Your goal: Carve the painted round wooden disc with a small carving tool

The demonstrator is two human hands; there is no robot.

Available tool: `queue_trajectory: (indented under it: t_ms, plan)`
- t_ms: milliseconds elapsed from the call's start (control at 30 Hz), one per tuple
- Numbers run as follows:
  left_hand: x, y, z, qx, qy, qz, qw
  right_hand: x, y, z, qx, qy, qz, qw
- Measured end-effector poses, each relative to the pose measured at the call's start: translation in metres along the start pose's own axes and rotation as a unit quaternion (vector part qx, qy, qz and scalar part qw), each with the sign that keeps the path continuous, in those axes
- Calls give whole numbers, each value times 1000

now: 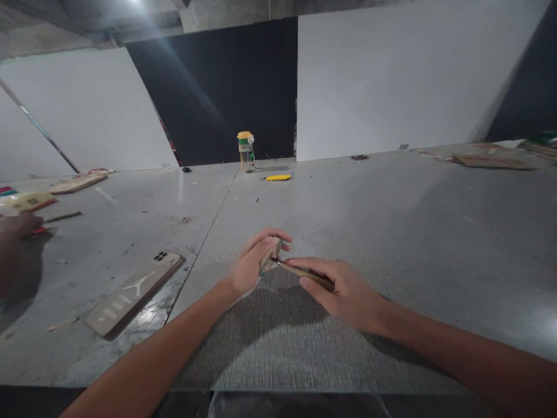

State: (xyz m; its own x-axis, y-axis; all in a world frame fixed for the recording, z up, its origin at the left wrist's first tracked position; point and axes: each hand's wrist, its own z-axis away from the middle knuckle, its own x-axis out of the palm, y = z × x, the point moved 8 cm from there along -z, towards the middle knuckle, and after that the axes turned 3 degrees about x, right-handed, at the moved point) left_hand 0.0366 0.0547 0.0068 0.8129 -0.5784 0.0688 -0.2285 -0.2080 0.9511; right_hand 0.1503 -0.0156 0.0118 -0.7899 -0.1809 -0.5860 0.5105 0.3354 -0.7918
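In the middle of the head view, my left hand (252,264) is closed around a small flat piece (273,255) with a brownish face and a blue-green edge; its exact kind is too blurred to tell. My right hand (339,287) grips a thin paintbrush (304,273) with a wooden handle and a dark tip. The tip points left and meets the face of the piece, or comes very close to it. Both hands are just above the grey tabletop (391,232), casting a shadow toward me.
Left of my forearm lies a phone (134,293) in a beige case. A yellow utility knife (277,177) and a bottle (246,154) with a yellow lid are farther back. At the far left is another person's hand (20,226). A wooden board (491,161) lies at back right.
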Motion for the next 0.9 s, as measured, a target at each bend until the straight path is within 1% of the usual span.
queue_trajectory:
  t_ms: [167, 333, 700, 833, 900]
  plan:
    - [-1, -1, -1, -5, 1, -7, 1000, -1, -1, 1, -4, 2, 7, 1000]
    - [-3, -1, -1, -21, 13, -20, 999, 0, -2, 1, -2, -5, 13, 1000]
    - [-2, -4, -1, -25, 4, -29, 999, 0, 1, 0, 1, -3, 20, 1000]
    - [0, -2, 1, -24, -3, -63, 998, 0, 0, 1, -6, -4, 28, 1000]
    - [3, -3, 2, -24, -19, -83, 996, 1, 1, 1, -8, -7, 28, 1000]
